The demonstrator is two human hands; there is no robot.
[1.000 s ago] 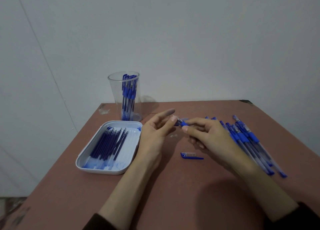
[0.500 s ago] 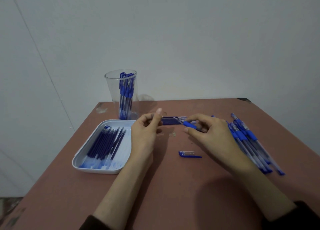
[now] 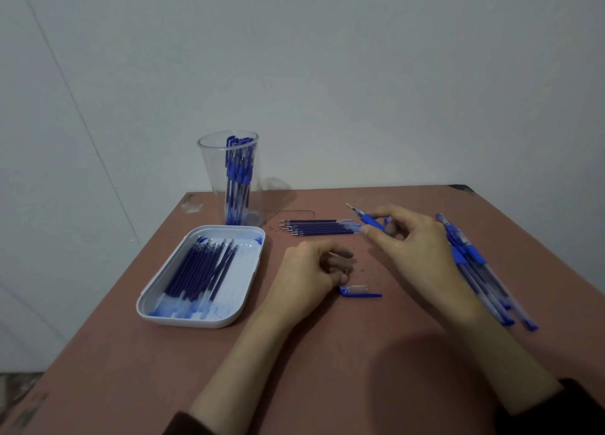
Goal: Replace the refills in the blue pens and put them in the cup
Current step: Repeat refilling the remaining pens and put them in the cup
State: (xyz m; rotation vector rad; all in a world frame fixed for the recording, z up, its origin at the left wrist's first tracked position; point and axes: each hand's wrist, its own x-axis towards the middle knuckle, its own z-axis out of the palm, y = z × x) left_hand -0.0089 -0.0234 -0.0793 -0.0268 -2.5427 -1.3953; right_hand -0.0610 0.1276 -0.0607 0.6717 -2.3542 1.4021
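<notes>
blue pen [image 3: 369, 221] pinched in right hand [image 3: 414, 249] fingers [image 3: 391, 210], tip pointing left

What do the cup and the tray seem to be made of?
The cup looks like clear, glossy plastic, possibly glass: the pens inside show through its wall. The tray looks like smooth white plastic, judging by its rounded moulded rim.

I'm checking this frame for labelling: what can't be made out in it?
Head view:
- Whether the left hand holds anything: its curled fingers hide the palm.
- The barrel of the pen: the right hand, pinching it, covers it.
- How many loose pens lie at right: that hand overlaps them.
- How many pens the cup holds: too small, blurred.
</notes>
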